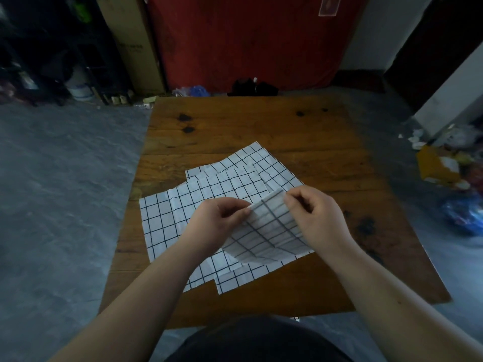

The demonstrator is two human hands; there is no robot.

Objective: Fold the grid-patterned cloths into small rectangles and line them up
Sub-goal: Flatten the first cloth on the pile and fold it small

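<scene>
Several white cloths with a dark grid lie overlapping and unfolded in a pile [222, 178] on the wooden table [261, 121]. One grid cloth [271, 231] is lifted above the pile and curves downward, its lower part resting on the others. My left hand [219, 220] pinches its upper left corner. My right hand [316, 218] pinches its upper right corner. Both hands are over the middle of the table, close together.
Bare wood shows along the table's far half and its right side [371, 218]. Beyond the far edge lie a black bundle [251, 87] and a red sheet on the wall. Litter and bags [454, 178] lie on the grey floor to the right.
</scene>
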